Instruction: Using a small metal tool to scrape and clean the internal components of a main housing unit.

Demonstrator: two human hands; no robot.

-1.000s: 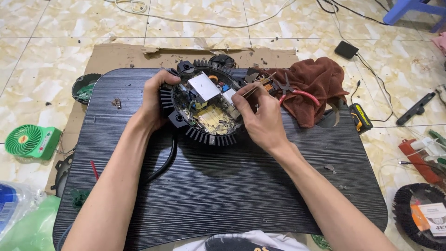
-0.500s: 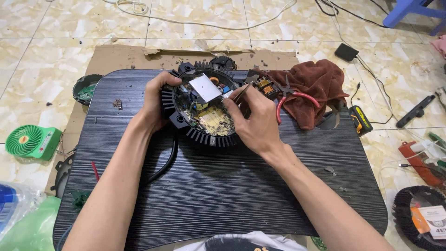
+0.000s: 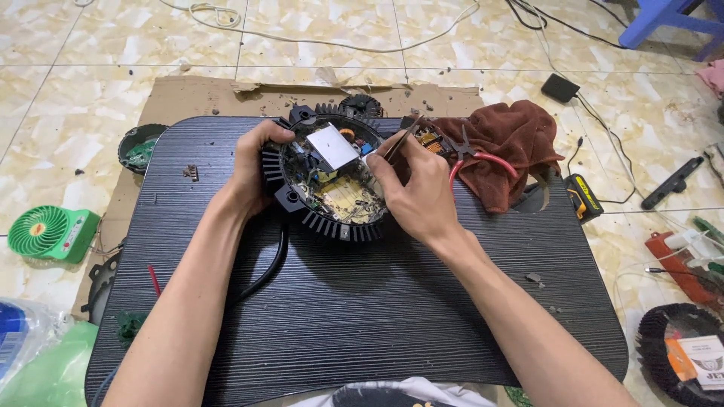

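A round black finned housing [image 3: 326, 218] lies open on the ribbed black board [image 3: 362, 316], showing a circuit board with a white rectangular part [image 3: 332, 145] inside. My left hand [image 3: 253, 166] grips the housing's left rim. My right hand [image 3: 418, 192] rests on the right rim and pinches thin metal tweezers [image 3: 402, 139], whose tips point down into the housing near the white part. A black cable [image 3: 268, 267] runs out from under the housing along my left forearm.
A brown cloth [image 3: 513, 139] with red-handled pliers [image 3: 483, 158] lies right of the housing. A small green fan [image 3: 49, 232] sits on the floor at left, a black adapter [image 3: 560, 87] and cables at upper right, another finned disc [image 3: 679, 354] at lower right. Cardboard [image 3: 188, 94] underlies the board.
My right hand has shifted slightly left and turned, bringing the tweezers' tips nearer the white part. The left hand stays on the housing's rim.
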